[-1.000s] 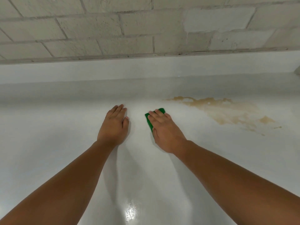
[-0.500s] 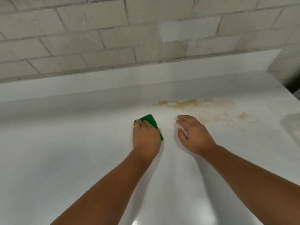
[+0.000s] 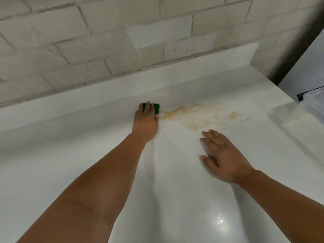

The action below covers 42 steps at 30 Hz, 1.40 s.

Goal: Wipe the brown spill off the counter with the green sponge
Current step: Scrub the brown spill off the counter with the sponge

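Observation:
A brown spill (image 3: 198, 116) spreads over the white counter (image 3: 70, 146) toward the back right. The green sponge (image 3: 156, 108) lies flat at the spill's left end, close to the raised back ledge. My left hand (image 3: 145, 121) presses down on the sponge with straight fingers, which cover most of it. The thumb lies along the sponge's right side. My right hand (image 3: 222, 158) rests flat on the counter with its fingers spread, just in front of the spill and holding nothing.
A low white back ledge (image 3: 87, 97) runs along a pale brick wall (image 3: 105, 41). The counter ends at its right edge (image 3: 287, 109). Beyond that edge stands a clear plastic container (image 3: 313, 100) and a dark gap by the wall corner.
The sponge passed from under my right hand to under my left hand. My left hand slid it away from me to the spill's left end. My right hand drew back nearer to me.

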Motion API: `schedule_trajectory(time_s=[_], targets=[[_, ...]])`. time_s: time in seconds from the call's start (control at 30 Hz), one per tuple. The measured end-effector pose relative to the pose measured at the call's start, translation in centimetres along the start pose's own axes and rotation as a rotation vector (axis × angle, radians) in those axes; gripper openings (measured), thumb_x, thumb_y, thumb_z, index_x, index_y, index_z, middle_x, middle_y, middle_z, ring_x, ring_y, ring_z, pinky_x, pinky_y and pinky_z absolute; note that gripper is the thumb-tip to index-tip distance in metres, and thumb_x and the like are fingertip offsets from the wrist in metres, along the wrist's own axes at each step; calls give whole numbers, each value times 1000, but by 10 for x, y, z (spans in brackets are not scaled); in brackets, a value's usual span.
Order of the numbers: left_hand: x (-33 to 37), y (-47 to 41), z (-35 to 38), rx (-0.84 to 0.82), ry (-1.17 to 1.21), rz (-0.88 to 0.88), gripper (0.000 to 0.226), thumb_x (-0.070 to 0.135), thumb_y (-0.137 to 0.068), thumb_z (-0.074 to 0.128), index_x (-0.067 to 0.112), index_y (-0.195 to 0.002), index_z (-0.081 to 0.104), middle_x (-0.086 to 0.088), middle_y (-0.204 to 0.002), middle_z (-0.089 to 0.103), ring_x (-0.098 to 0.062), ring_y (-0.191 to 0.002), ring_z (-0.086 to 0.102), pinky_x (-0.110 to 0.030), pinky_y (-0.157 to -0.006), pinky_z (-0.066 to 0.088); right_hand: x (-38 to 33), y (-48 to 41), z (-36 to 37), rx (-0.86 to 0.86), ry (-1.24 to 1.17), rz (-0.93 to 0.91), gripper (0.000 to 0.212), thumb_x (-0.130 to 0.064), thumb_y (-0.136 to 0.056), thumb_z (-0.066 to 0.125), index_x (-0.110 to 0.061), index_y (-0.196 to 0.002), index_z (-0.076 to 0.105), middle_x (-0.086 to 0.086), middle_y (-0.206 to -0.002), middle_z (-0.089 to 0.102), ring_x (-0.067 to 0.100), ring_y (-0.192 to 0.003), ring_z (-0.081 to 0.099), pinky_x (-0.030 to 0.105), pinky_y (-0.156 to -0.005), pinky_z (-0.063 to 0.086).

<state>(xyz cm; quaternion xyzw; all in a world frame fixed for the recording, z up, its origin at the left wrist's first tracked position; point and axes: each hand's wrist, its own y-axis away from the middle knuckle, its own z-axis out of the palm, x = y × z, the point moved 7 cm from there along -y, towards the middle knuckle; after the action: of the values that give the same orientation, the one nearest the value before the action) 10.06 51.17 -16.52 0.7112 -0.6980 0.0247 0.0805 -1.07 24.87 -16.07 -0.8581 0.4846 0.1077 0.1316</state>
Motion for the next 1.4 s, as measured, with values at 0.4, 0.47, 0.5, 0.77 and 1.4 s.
schedule_trajectory(time_s=[0.4,0.47,0.5,0.77,1.4], targets=[[5,26,-1,33,47,23,53,19,-105,28,4,-155,19,-10,-165,10,-33,-152,2,-43,-123,8,1,2,3,-21,18,17,65,-54,-95,35,-15,-146,40,0,-159,27,15,-150,10,40,-120,17],[30,15,0,41,9,8,56,18,-103,28,3,-155,16,-11,-165,8,-36,-151,2,-44,-123,7,2,2,3,-16,16,19,65,-53,-95,36,-15,-147,39,0,-159,27,15,-150,10,40,-120,17],[44,15,2,55,-7,55,56,18,-102,28,3,-155,16,-12,-165,9,-36,-151,4,-44,-123,8,2,2,4,-15,14,21,65,-53,-95,36,-15,-147,39,0,-159,27,15,-150,10,40,-120,17],[24,69,7,27,81,389,51,19,-105,33,13,-155,27,-3,-164,17,-25,-153,5,-36,-124,8,2,2,4,-32,8,25,66,-53,-95,33,-15,-149,35,-1,-160,24,15,-150,7,36,-122,10],[59,55,6,88,36,157,56,15,-100,30,11,-155,24,-8,-164,20,-33,-152,6,-44,-123,11,-2,6,0,99,-24,-44,52,-39,-94,48,-7,-134,54,8,-146,48,25,-141,35,38,-116,29]])
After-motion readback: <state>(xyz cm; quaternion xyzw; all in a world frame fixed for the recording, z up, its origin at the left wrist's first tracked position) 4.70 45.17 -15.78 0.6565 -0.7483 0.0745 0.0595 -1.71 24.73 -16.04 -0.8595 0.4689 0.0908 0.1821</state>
